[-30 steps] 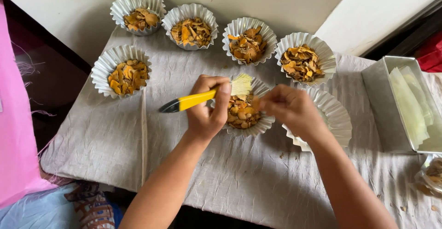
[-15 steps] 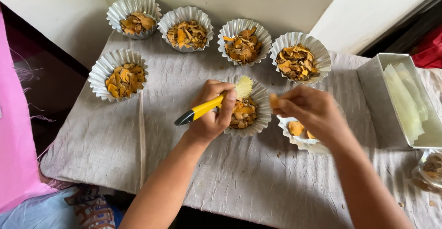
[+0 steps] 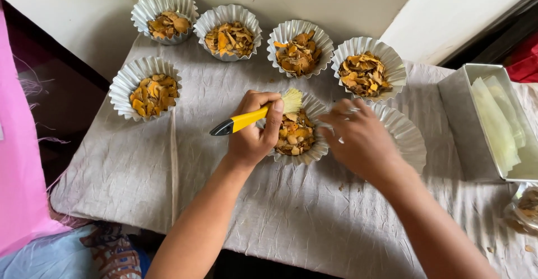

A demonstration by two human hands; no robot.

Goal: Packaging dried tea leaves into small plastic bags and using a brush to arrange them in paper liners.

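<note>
Now, on the crumpled grey cloth, the right hand, fingers curled and earlier over the filled fluted foil cup, covers its three-o'clock neighbour, while the left hand grips the yellow-handled brush.

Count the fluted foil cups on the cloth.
7. Four along the back, one at left, one by the brush, one partly hidden under the right hand.
</note>
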